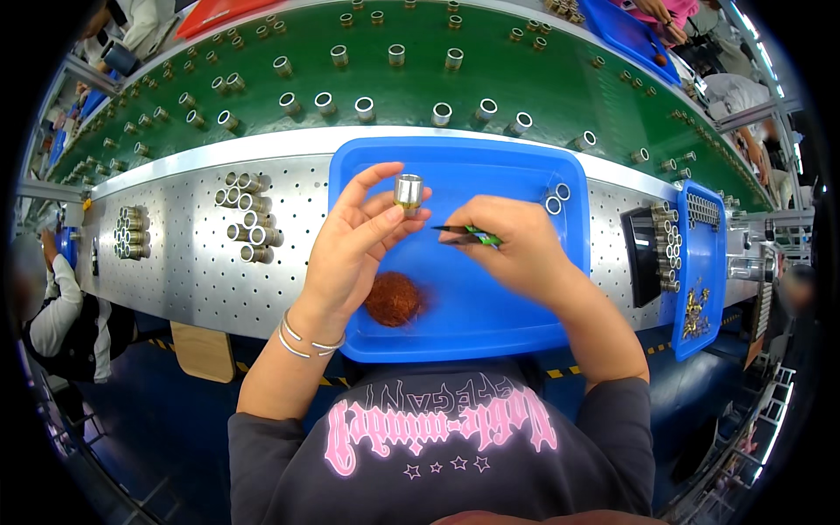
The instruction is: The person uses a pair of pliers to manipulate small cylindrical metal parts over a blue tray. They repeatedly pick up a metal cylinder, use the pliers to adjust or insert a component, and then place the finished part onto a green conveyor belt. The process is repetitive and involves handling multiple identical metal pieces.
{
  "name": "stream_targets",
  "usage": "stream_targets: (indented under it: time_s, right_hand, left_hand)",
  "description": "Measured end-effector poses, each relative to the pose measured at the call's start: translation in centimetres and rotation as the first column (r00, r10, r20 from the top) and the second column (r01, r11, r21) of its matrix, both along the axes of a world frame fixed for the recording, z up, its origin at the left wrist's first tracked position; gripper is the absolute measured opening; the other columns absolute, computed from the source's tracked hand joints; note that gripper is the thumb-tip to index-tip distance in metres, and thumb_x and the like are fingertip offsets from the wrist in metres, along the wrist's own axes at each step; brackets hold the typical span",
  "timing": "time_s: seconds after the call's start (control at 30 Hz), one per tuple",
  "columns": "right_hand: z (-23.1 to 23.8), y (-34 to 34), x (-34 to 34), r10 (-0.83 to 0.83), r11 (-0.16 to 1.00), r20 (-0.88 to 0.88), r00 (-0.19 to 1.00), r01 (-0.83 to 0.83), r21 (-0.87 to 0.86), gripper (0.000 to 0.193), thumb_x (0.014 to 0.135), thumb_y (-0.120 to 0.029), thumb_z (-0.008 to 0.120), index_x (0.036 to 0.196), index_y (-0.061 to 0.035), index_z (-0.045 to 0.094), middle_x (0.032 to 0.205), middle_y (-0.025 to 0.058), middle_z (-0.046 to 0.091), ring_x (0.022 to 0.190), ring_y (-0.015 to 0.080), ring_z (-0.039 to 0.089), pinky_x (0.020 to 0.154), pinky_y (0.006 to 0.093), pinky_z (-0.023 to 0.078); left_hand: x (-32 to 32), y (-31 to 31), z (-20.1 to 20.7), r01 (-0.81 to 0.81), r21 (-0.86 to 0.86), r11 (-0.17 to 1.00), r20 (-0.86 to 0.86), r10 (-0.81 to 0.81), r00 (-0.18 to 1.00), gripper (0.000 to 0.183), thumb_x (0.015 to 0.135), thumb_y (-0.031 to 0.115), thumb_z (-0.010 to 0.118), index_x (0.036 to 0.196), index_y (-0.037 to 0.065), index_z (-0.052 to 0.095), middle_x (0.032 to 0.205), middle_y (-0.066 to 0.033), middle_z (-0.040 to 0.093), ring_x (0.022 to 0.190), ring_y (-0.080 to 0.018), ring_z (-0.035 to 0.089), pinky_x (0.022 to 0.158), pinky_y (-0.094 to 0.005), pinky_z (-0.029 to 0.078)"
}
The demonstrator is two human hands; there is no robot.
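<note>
My left hand (348,241) is raised over a shallow blue tray (455,145), its fingertips closed round a short shiny metal sleeve (409,190) held upright. Just to the right, my right hand (523,247) grips a slim dark tool (479,235) with green on it. The tool's pointed tip faces the sleeve, with a gap between them; its exact kind is unclear. Below my left hand, a reddish-brown ball of wiry fibre (391,299) lies in the tray. Two more sleeves (553,205) stand at the tray's right side.
Beyond the tray runs a green conveyor belt (350,83) carrying many spaced sleeves. Clusters of sleeves (250,219) stand on the perforated metal table (179,262) at left. To the right are a black box (641,255) and another blue tray (700,337) with small brass-coloured parts. Other people work around the belt.
</note>
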State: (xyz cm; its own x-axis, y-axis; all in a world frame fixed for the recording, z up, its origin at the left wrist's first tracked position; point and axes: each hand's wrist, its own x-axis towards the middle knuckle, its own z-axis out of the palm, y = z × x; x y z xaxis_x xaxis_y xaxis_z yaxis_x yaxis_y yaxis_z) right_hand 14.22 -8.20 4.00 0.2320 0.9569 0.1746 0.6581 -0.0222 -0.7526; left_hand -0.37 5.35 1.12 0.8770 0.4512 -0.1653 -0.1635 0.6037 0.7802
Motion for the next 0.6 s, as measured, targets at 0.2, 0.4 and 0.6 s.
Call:
stream_targets:
  time_s: [0.2,0.4,0.6]
  right_hand:
    - [0.3,0.2,0.4,-0.147,0.98,-0.173,0.974,0.166,0.106,0.02,0.074,-0.013,0.069,0.091,-0.0034,0.063,0.08,0.0094,0.064,0.074,0.0215,0.062,0.065,0.029,0.048]
    - [0.9,0.7,0.8,-0.141,0.99,-0.213,0.967,0.14,-0.022,0.015,0.078,-0.012,0.065,0.088,-0.0015,0.063,0.077,0.0104,0.063,0.071,0.0188,0.061,0.064,0.0288,0.047]
    - [0.9,0.2,1.1,-0.174,0.983,-0.455,0.873,0.182,-0.028,0.012,0.08,-0.011,0.063,0.084,0.0001,0.061,0.073,0.006,0.061,0.072,0.0109,0.058,0.064,0.0249,0.045]
  left_hand:
    - [-0.3,-1.1,0.1,0.026,0.356,0.934,0.002,-0.029,1.0,0.052,0.087,0.001,0.052,0.134,0.003,0.031,0.114,-0.0163,0.055,0.104,-0.0206,0.056,0.092,-0.031,0.043]
    - [-0.2,-2.1,0.5,0.046,0.658,0.752,-0.039,-0.028,0.999,0.048,0.086,-0.005,0.049,0.132,0.003,0.036,0.112,-0.0151,0.056,0.106,-0.0227,0.055,0.095,-0.0326,0.041]
    - [-0.3,-1.3,0.9,0.084,0.071,0.994,-0.028,-0.083,0.996,0.048,0.086,0.005,0.055,0.131,0.002,0.037,0.113,-0.0147,0.055,0.1,-0.0192,0.057,0.089,-0.0295,0.046]
